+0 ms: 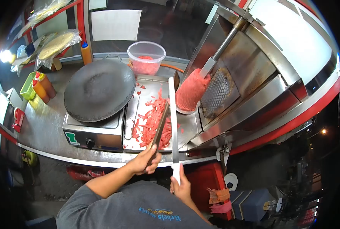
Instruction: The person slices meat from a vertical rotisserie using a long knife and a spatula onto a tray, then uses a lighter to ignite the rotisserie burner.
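Observation:
My left hand [145,160] is closed around a long dark metal tool [161,128], narrow like tongs; its exact kind is unclear. In my right hand [182,187] is a long knife [174,126], gripped by its white handle with the blade pointing away from me. Both tools extend over shredded reddish meat [151,124] lying on a metal tray [149,86]. Just right of the knife tip stands a tilted cone of red meat [192,91] on a metal spit [225,42]. The knife appears apart from the cone, though depth is hard to judge.
Left of the tray, a round dark griddle pan [99,89] sits on a burner [93,131]. Behind is a clear plastic tub [146,57] with meat. Sauce bottles [44,87] stand farther left. A vertical grill [242,72] rises at right; the counter's metal edge [70,157] runs before me.

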Demonstrator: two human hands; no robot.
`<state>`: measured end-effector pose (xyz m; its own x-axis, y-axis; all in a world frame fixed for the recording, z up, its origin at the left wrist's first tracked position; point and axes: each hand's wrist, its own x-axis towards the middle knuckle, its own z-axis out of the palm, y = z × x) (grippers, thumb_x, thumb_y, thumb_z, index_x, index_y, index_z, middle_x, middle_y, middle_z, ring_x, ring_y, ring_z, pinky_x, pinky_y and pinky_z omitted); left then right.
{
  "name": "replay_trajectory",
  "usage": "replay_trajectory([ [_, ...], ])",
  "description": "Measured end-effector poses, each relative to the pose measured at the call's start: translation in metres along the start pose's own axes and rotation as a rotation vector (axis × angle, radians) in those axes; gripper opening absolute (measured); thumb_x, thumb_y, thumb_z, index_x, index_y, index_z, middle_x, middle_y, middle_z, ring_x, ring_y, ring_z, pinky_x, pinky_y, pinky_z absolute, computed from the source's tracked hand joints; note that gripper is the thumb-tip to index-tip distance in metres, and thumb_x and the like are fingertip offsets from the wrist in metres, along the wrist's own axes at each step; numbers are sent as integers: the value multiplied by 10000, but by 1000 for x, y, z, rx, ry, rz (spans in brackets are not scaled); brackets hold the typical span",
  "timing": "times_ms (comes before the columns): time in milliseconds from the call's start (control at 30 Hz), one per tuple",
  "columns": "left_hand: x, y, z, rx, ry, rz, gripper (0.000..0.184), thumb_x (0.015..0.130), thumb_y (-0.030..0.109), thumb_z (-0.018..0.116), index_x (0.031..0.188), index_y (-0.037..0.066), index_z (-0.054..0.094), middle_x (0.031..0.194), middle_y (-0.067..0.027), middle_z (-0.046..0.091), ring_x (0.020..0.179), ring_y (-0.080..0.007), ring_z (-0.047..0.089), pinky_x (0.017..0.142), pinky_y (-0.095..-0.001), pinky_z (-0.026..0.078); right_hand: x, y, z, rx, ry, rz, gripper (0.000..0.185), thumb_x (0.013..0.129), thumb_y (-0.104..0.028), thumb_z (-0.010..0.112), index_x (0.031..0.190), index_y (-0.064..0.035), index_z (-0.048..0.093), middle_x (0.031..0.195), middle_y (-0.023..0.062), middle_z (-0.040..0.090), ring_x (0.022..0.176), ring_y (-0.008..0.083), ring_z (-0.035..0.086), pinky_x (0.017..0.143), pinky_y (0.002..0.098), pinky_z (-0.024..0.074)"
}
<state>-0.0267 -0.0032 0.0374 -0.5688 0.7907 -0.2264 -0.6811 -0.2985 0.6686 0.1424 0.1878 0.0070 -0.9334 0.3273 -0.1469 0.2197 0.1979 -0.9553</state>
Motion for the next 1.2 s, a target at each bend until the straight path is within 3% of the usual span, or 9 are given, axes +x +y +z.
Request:
replay_trajectory([
  [67,-18,-16,-17,226,-29,22,670,1198,416,327,1728,291,-64,767,-17,436,499,-101,447,479,-282,471,7,29,-6,-97,54,-224,645,1029,-30,668,1631,-11,437,1044,195,713,881,256,681,828,401,573],
  [133,-41,-27,-25,488,-27,42,722,1201,334,337,1720,283,-162,771,-32,430,530,-126,464,504,-290,484,36,10,-3,-196,181,-470,596,1022,-19,677,1585,21,487,1067,222,703,908,310,685,854,402,562],
  [200,-57,-26,-18,595,11,-3,762,1194,320,374,1719,241,-172,773,-39,460,550,-136,487,539,-309,504,67,-19,0,-313,342,-710,569,1014,-11,687,1555,34,519,1082,246,689,922,367,681,861,410,553],
  [267,-68,-27,-11,711,57,-29,778,1190,331,386,1718,230,-177,771,-45,482,559,-143,507,549,-318,512,86,-14,-7,-377,415,-646,569,1027,-9,668,1569,26,500,1118,213,671,982,310,665,874,375,534],
  [400,-66,-14,-8,855,80,-71,814,1182,335,407,1710,201,-197,706,-56,527,554,-187,570,579,-359,525,48,64,-18,-427,463,-753,581,992,14,703,1550,7,541,1160,247,694,982,397,686,872,439,571],
  [700,-39,-11,4,892,78,23,854,1174,326,423,1689,131,-231,676,-113,602,536,-237,635,593,-401,562,105,7,-1,-422,388,-679,624,1002,0,695,1591,-2,488,1163,258,676,977,414,671,867,445,559],
  [867,-29,-3,5,916,88,37,855,1173,324,423,1684,122,-231,678,-128,606,538,-256,651,579,-412,565,28,84,-6,-517,377,-636,610,1012,14,672,1589,18,475,1147,270,682,976,400,693,870,438,567],
  [1000,-23,-4,5,945,107,37,829,1182,361,393,1691,100,-206,704,-99,572,538,-227,623,556,-380,548,49,54,-2,-489,385,-649,608,1008,4,680,1583,15,483,1158,269,676,968,417,687,849,453,564],
  [1200,-7,5,14,864,94,58,858,1170,322,431,1689,158,-232,706,-113,573,526,-247,645,544,-403,560,62,15,-4,-567,359,-576,616,1010,-15,685,1591,8,481,1176,269,672,993,421,678,877,450,554],
])
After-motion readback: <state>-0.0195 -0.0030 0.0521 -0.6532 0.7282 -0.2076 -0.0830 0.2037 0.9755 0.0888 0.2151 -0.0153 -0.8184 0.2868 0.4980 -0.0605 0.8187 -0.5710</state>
